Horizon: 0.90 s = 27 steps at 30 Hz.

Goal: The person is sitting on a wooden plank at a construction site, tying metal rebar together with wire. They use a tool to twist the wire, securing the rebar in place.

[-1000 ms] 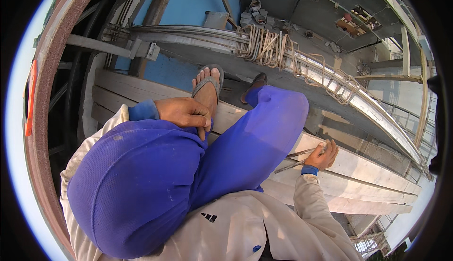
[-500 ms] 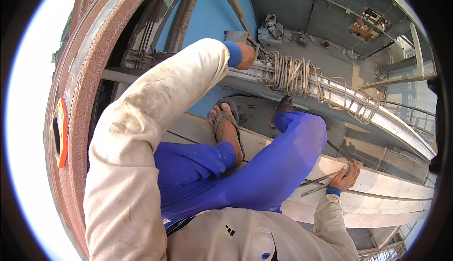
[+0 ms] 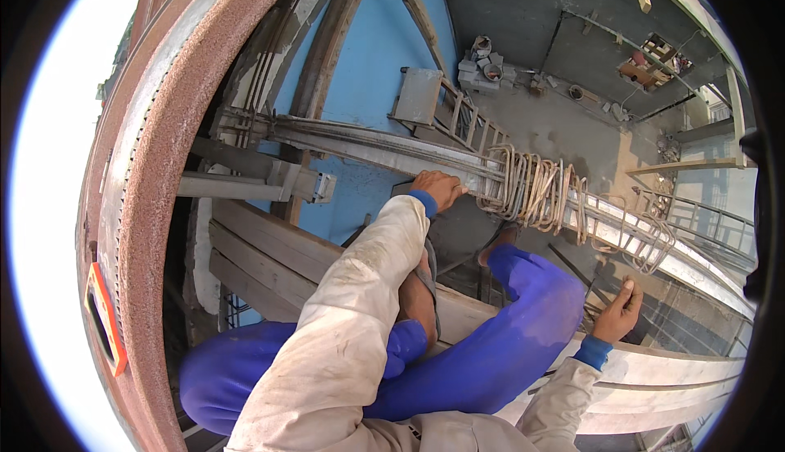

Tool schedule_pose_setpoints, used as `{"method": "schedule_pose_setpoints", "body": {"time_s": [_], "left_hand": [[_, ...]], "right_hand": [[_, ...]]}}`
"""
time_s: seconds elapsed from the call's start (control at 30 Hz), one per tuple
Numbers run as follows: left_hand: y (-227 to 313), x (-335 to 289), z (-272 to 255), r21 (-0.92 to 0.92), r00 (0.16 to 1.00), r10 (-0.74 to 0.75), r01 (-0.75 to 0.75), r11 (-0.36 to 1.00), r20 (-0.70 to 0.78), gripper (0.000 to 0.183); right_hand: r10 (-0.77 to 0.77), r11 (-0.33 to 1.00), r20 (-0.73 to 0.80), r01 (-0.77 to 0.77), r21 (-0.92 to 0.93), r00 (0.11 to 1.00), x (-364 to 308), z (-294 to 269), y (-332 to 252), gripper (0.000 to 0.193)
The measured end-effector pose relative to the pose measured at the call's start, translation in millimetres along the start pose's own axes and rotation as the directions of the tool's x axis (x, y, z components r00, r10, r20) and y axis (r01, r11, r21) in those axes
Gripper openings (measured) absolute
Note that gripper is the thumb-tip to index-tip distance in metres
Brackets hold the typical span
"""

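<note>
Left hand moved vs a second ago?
Yes. Against the pale beam, the left hand has gone forward from the lower leg to the beam's near edge, just left of the metal loops.

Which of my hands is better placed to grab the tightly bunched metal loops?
Probably your left hand: it's at the edge of the beam, close beside the left end of the bunched loops. Your right hand is farther off, near the planks.

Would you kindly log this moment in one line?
Left hand: at near edge of beam | Right hand: near dark rod | Metal hoops: bunched along beam
</note>
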State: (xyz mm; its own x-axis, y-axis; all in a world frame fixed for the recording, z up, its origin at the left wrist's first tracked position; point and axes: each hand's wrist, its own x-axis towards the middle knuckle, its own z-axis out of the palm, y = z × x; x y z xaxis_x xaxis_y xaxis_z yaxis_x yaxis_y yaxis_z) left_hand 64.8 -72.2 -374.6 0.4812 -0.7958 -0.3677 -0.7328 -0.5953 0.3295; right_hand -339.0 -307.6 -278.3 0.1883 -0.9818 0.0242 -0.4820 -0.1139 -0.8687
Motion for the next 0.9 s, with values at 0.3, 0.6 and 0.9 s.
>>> {"method": "schedule_pose_setpoints", "body": {"time_s": [0.3,0.6,0.9], "left_hand": [[-7,14,-17,-0.025,0.931,-0.088,0.103,0.994,0.355,0.039],[-25,-6,21,-0.116,0.999,0.023,-0.020,0.993,0.026,0.029],[-34,-16,24,-0.148,0.996,0.070,-0.078,0.986,-0.055,0.021]], "right_hand": [[-0.215,0.783,0.900,0.618,-0.073,0.379,-24,275,-83,0.023],[-0.141,0.656,0.938,0.740,-0.150,0.315,-48,306,-52,0.025],[-0.165,0.685,0.933,0.718,-0.125,0.320,-54,326,-53,0.020]]}}
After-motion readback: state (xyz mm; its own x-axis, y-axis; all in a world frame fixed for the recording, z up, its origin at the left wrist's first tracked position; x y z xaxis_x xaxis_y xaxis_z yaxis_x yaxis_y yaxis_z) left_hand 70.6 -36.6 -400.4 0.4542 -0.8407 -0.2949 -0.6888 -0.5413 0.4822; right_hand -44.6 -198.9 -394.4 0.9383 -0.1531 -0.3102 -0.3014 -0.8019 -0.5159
